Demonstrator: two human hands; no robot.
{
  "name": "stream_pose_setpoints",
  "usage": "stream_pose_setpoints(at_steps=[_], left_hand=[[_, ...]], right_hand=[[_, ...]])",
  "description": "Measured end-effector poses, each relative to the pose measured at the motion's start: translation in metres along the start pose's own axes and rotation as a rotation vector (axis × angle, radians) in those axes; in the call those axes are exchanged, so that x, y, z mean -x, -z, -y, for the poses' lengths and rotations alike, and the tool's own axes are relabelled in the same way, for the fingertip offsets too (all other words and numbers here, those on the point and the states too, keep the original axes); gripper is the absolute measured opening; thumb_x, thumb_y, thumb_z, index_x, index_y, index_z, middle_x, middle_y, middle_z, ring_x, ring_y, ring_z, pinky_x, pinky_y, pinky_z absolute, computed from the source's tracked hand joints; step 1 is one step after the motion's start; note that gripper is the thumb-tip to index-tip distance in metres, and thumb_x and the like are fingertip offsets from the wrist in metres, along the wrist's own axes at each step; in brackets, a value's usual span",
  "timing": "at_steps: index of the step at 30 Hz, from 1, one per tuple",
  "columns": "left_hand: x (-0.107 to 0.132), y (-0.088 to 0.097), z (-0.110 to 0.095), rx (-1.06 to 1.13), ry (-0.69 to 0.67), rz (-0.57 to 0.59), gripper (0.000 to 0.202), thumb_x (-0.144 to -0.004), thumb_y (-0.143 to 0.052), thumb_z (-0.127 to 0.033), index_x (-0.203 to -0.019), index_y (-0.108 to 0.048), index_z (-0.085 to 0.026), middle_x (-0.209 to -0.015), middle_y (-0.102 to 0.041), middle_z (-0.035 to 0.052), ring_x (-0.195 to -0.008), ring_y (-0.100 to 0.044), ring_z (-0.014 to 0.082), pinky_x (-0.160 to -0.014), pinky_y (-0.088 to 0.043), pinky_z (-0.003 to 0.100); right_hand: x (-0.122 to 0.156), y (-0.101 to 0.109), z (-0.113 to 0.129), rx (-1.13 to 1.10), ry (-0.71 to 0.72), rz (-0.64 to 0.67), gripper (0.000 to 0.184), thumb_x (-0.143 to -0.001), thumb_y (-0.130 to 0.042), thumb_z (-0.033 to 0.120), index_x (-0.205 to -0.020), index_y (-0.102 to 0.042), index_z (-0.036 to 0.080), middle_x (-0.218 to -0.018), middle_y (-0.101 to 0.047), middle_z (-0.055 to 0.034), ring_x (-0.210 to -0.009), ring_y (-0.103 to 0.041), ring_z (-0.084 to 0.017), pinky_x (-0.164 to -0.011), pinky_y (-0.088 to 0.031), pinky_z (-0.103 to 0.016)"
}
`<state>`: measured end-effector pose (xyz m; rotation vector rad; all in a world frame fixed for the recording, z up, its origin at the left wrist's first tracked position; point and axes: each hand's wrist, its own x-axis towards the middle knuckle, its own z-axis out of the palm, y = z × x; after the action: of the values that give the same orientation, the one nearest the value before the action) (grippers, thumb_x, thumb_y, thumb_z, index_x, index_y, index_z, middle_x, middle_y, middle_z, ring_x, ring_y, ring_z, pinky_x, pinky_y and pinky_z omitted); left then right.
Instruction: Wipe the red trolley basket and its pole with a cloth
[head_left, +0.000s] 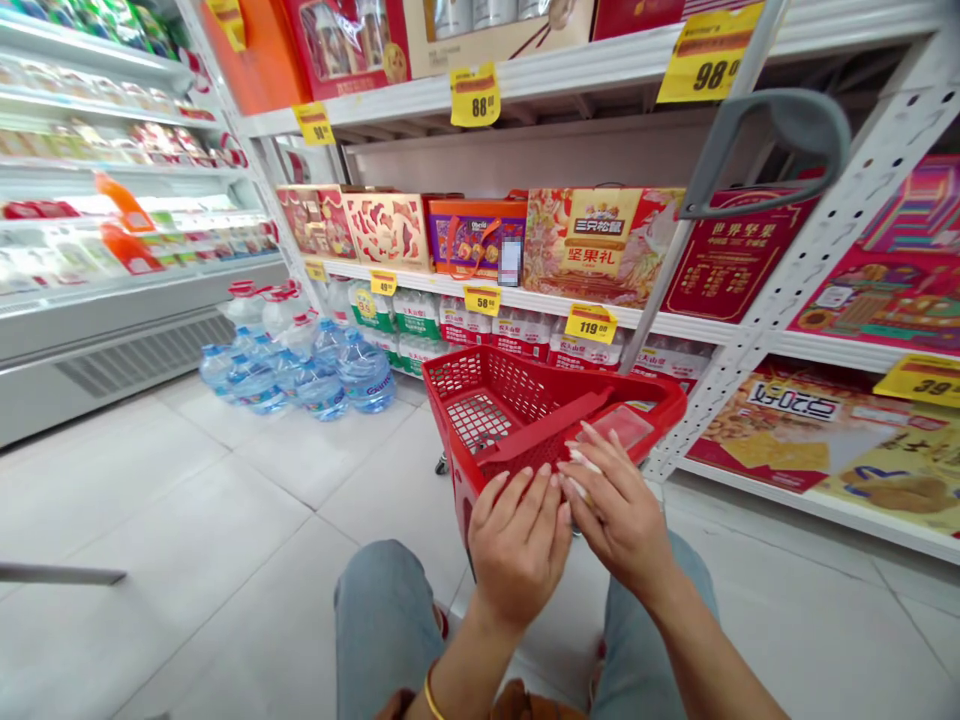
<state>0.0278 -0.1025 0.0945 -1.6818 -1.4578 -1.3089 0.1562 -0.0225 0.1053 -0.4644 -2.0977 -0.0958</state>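
In front of my knees stands a red wheeled shopping basket point(510, 445), its perforated floor visible and a red bar lying across it. My left hand point(517, 545) is over the near rim, fingers bent and pressed together; whatever it grips is hidden beneath them. Close beside it, my right hand point(622, 515) curls around a small white-and-yellow item point(586, 478), mostly covered by the fingers. The two hands nearly touch at the fingertips. A grey pull handle point(772, 150) rises on a pole from the basket's right end.
Shelves behind the basket hold gift boxes point(600, 240) and shrink-wrapped bottle packs point(517, 325). Several large water bottles point(367, 370) stand on the tiled floor point(247, 530) to the left. A refrigerated display case point(127, 330) lines the far left. Snack boxes point(787, 425) fill the low right shelf.
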Motion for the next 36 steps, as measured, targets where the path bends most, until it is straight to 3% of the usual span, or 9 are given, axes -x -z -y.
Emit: stream_pose_setpoints(at_steps=[4,20,24,30,36], left_hand=[[-0.002,0.001,0.005,0.023,-0.042,0.007,0.02,-0.086,-0.058,-0.016,-0.104,-0.066,-0.017,-0.1,-0.075,0.004,-0.083,-0.07,0.0174,-0.088,-0.044,0.035],[-0.006,0.004,0.013,0.083,-0.102,-0.029,0.022,-0.083,-0.06,-0.016,-0.104,-0.066,-0.018,-0.096,-0.076,0.003,-0.079,-0.071,0.0152,-0.08,-0.047,0.032],[-0.006,0.005,0.013,0.063,-0.108,-0.028,0.022,-0.083,-0.061,-0.018,-0.104,-0.067,-0.019,-0.097,-0.076,0.0026,-0.079,-0.071,0.0156,-0.079,-0.048,0.033],[-0.005,0.005,0.012,0.033,-0.115,-0.045,0.021,-0.082,-0.061,-0.017,-0.103,-0.067,-0.019,-0.095,-0.076,0.0027,-0.079,-0.071,0.0159,-0.078,-0.049,0.031],[-0.005,0.009,0.014,0.042,-0.128,-0.032,0.017,-0.083,-0.06,-0.017,-0.098,-0.068,-0.02,-0.092,-0.076,0.0025,-0.078,-0.071,0.0158,-0.077,-0.05,0.03]], right_hand=[[-0.006,0.002,-0.002,-0.023,-0.026,0.013,0.021,-0.085,-0.06,0.018,-0.106,-0.065,0.021,-0.112,-0.067,-0.0101,-0.13,-0.047,-0.029,-0.108,-0.039,-0.055],[-0.013,0.01,-0.049,-0.038,-0.258,0.047,0.017,-0.09,-0.055,0.03,-0.096,-0.069,0.024,-0.114,-0.068,-0.0068,-0.131,-0.046,-0.028,-0.111,-0.032,-0.058],[-0.015,0.013,-0.054,-0.028,-0.295,0.004,0.018,-0.089,-0.055,0.032,-0.096,-0.069,0.023,-0.113,-0.068,-0.0081,-0.12,-0.056,-0.026,-0.106,-0.041,-0.052],[-0.018,0.017,-0.028,-0.035,-0.276,-0.067,0.022,-0.088,-0.059,0.031,-0.109,-0.063,0.025,-0.112,-0.067,-0.0089,-0.11,-0.061,-0.024,-0.095,-0.051,-0.043],[-0.02,0.006,-0.002,-0.077,-0.052,0.089,0.015,-0.089,-0.059,0.025,-0.099,-0.069,0.025,-0.109,-0.069,-0.0063,-0.114,-0.061,-0.024,-0.102,-0.048,-0.046]])
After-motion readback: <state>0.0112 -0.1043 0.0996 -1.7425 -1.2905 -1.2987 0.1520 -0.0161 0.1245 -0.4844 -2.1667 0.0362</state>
